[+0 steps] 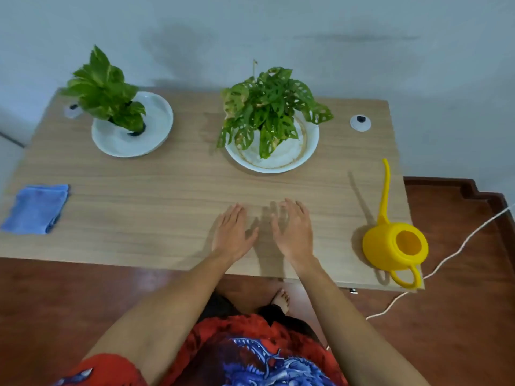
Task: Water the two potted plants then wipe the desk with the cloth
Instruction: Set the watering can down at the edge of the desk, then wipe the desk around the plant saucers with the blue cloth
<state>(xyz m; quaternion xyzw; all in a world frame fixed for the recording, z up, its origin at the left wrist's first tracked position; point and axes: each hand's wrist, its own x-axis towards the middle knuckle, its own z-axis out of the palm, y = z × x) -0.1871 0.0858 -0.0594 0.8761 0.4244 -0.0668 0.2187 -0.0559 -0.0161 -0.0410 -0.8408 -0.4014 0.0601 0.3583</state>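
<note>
Two potted plants stand on white saucers at the back of the wooden desk (pixel 167 190): a broad-leaved plant (pixel 106 93) at the left and a plant with holed leaves (pixel 267 107) in the middle. A yellow watering can (pixel 395 246) with a long thin spout sits at the desk's right front corner. A folded blue cloth (pixel 36 208) lies at the left edge. My left hand (pixel 232 232) and my right hand (pixel 294 229) hover palm down over the desk's front middle, fingers spread, holding nothing.
Two round grey cable grommets (pixel 360 123) sit in the desk's back corners. A white cord (pixel 446 260) runs over the red-brown floor to the right. The pale wall is right behind the desk. My bare foot (pixel 281 299) shows under the front edge.
</note>
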